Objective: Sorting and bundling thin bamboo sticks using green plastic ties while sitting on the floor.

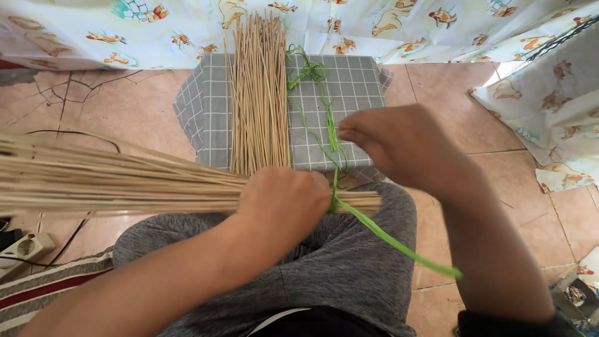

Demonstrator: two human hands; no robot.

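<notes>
My left hand grips a thick bundle of thin tan sticks that lies across my lap and fans out to the left. A green plastic string is wrapped around the bundle just right of that hand, one end trailing down to the right. My right hand hovers above the bundle's end, fingers pinched on the string's upper part. A second pile of loose sticks lies straight on a grey checked cloth ahead, with more green string beside it.
Tiled floor surrounds the cloth. A patterned white sheet hangs along the top and right. A white power strip with black cables sits at lower left, next to a striped mat.
</notes>
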